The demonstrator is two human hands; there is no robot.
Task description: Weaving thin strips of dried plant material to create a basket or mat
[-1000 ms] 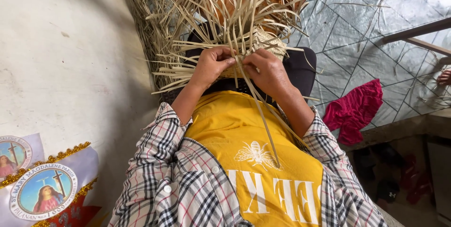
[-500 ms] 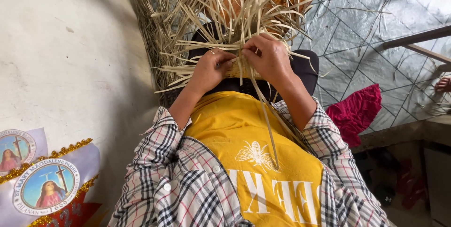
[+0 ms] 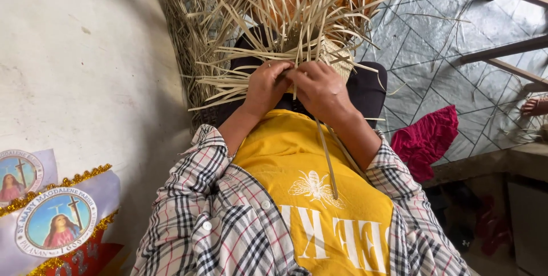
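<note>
A partly woven straw piece (image 3: 337,59) rests on my lap, with many loose pale strips (image 3: 285,7) fanning up and out from it. My left hand (image 3: 265,87) and my right hand (image 3: 319,90) meet at its near edge, fingers pinched on strips. One long strip (image 3: 328,162) hangs down from my right hand over my yellow shirt (image 3: 314,196). Checked sleeves cover both forearms up to the rolled cuffs.
A white wall (image 3: 74,70) stands close on the left, with a purple banner with gold trim (image 3: 57,219) low on it. A heap of straw (image 3: 182,36) lies by the wall. A red cloth (image 3: 431,139) lies on the tiled floor to the right. A person's foot (image 3: 536,106) shows at the right edge.
Both hands have moved closer together at the edge of the weave. The view has shifted slightly.
</note>
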